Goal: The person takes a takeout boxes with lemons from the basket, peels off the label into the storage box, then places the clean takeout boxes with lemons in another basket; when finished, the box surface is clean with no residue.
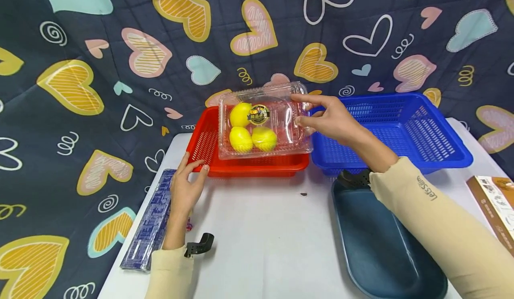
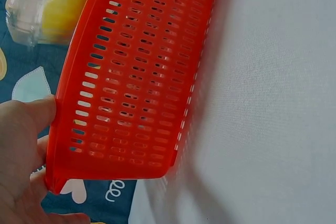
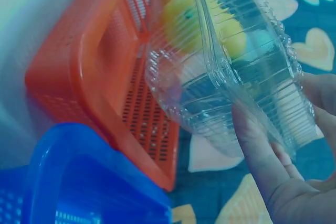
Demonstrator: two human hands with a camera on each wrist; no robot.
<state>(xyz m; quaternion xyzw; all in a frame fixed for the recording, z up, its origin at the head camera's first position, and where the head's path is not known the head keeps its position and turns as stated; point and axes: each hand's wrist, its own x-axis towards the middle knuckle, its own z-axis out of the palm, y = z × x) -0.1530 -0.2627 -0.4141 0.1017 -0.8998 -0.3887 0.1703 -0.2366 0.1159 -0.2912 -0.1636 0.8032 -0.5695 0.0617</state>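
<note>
A clear plastic clamshell box (image 1: 283,125) with three yellow lemons (image 1: 241,139) and a round black label (image 1: 259,114) is held tilted above the red basket (image 1: 249,168). My right hand (image 1: 327,116) pinches the box by its right end, thumb on the near side and fingers over the lid. The lemons lie gathered at the box's left end. At the basket's front left corner, my left hand (image 1: 188,185) grips the rim; in the left wrist view the thumb lies along the rim and the other fingers are partly hidden behind it.
A blue basket (image 1: 385,160) stands right beside the red one. In front of it lies a dark teal tray (image 1: 385,245), partly under my right forearm. A brown box (image 1: 491,209) sits at the right edge, and a flat blue plastic-wrapped packet (image 1: 148,227) at the left. Heart-patterned cloth hangs behind.
</note>
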